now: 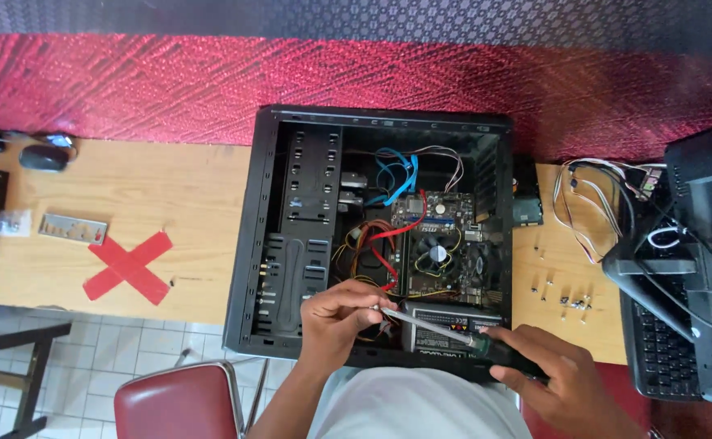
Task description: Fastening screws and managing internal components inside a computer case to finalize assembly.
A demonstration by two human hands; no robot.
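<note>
An open black computer case (258,236) lies on a wooden table (177,203), showing a motherboard (441,244), blue and red cables, and a power supply (445,325) at the near side. My right hand (555,374) grips the dark green handle of a long screwdriver (429,323). Its metal shaft runs left across the power supply. My left hand (339,313) pinches the shaft near its tip, inside the case's near edge. What the tip touches is hidden by my fingers.
Several loose screws (563,297) and a bundle of wires (592,203) lie right of the case. A keyboard (661,349) and monitor (709,244) stand far right. A red tape cross (128,267), metal plate (73,228) and mouse (44,157) lie left. A red chair (181,402) stands below.
</note>
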